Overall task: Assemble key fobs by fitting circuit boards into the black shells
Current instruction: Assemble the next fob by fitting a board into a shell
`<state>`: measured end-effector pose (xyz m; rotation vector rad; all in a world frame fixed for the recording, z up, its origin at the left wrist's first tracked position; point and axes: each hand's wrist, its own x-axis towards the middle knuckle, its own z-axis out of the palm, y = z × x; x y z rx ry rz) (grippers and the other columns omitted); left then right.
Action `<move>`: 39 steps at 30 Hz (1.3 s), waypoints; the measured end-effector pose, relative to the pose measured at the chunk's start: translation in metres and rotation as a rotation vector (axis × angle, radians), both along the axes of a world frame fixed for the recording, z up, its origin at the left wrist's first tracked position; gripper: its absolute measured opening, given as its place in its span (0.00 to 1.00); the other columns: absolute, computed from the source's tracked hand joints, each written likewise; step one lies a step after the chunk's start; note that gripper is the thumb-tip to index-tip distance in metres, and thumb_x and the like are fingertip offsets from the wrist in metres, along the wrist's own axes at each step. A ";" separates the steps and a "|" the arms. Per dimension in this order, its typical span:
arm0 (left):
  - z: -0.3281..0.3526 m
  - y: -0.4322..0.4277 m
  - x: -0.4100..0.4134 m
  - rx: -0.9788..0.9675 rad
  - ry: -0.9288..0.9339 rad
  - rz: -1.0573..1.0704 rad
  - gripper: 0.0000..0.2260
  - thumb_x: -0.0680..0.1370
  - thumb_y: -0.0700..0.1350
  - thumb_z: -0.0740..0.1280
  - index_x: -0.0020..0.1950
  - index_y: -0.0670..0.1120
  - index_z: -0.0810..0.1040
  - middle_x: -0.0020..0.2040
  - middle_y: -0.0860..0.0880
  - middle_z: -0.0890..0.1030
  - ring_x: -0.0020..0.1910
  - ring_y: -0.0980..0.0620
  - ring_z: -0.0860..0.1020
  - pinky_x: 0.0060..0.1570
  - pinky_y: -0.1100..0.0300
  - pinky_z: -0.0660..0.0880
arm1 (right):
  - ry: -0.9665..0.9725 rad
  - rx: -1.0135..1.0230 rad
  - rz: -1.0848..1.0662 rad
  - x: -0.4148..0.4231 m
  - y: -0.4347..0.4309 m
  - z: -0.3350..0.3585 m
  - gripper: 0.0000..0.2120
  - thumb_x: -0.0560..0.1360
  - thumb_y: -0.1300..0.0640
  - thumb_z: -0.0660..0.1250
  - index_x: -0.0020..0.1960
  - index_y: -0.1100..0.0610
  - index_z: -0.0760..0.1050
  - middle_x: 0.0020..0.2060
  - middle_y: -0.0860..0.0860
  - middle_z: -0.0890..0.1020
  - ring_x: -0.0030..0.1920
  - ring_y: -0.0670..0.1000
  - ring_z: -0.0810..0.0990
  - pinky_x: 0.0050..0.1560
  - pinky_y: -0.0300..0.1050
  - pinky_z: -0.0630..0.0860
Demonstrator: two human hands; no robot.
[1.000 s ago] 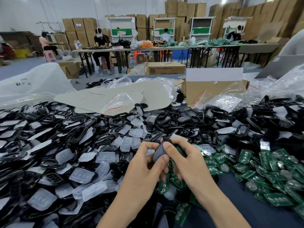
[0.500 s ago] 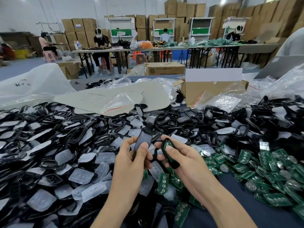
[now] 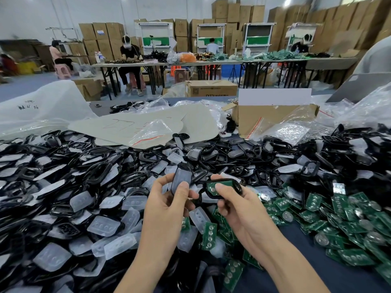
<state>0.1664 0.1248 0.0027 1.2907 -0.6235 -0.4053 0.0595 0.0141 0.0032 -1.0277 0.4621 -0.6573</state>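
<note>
My left hand (image 3: 167, 206) pinches a black shell half (image 3: 181, 179) upright between thumb and fingers, its grey inner face toward me. My right hand (image 3: 237, 208) grips a second black shell (image 3: 222, 188) lying sideways, with a green circuit board (image 3: 220, 185) seated inside it and my thumb on the board. The two shells are a little apart, just above the pile. Loose green circuit boards (image 3: 330, 218) cover the table to the right. Black shells (image 3: 95, 172) and translucent button pads (image 3: 103, 226) are heaped to the left.
A cardboard box (image 3: 264, 119) with clear bags stands at the back right, flat grey sheets (image 3: 131, 125) behind the pile, a white plastic bag (image 3: 38, 106) at the far left. Blue table surface (image 3: 330, 271) shows at the lower right. People sit at tables far behind.
One second ago both hands held one shell together. They have since drawn apart: my left hand lifted one shell half upright, my right hand turned the board-filled shell sideways.
</note>
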 end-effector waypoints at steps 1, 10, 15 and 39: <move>0.000 0.000 0.000 -0.006 -0.006 0.011 0.07 0.81 0.45 0.66 0.58 0.50 0.73 0.42 0.47 0.86 0.34 0.56 0.79 0.34 0.66 0.76 | 0.012 0.017 0.013 0.000 0.000 -0.001 0.05 0.74 0.63 0.72 0.45 0.56 0.87 0.34 0.50 0.79 0.29 0.44 0.74 0.27 0.35 0.71; -0.007 -0.001 0.000 0.085 -0.280 0.093 0.12 0.80 0.46 0.67 0.49 0.66 0.77 0.43 0.54 0.83 0.40 0.54 0.82 0.42 0.59 0.79 | 0.222 -0.367 0.026 0.000 0.005 -0.005 0.14 0.68 0.43 0.69 0.52 0.43 0.85 0.34 0.46 0.82 0.32 0.43 0.75 0.33 0.34 0.72; -0.009 0.001 -0.005 0.153 -0.416 0.077 0.07 0.77 0.58 0.65 0.53 0.69 0.74 0.40 0.56 0.83 0.37 0.55 0.82 0.39 0.58 0.79 | 0.244 -0.411 0.034 -0.001 0.009 -0.001 0.05 0.74 0.48 0.70 0.41 0.43 0.84 0.31 0.44 0.82 0.31 0.40 0.77 0.32 0.31 0.73; -0.016 0.007 0.002 0.287 -0.810 0.074 0.20 0.83 0.47 0.61 0.72 0.65 0.70 0.28 0.60 0.71 0.25 0.61 0.68 0.27 0.75 0.61 | 0.044 -0.175 0.186 -0.004 0.009 0.001 0.08 0.70 0.42 0.77 0.43 0.46 0.87 0.34 0.47 0.83 0.35 0.45 0.80 0.38 0.35 0.77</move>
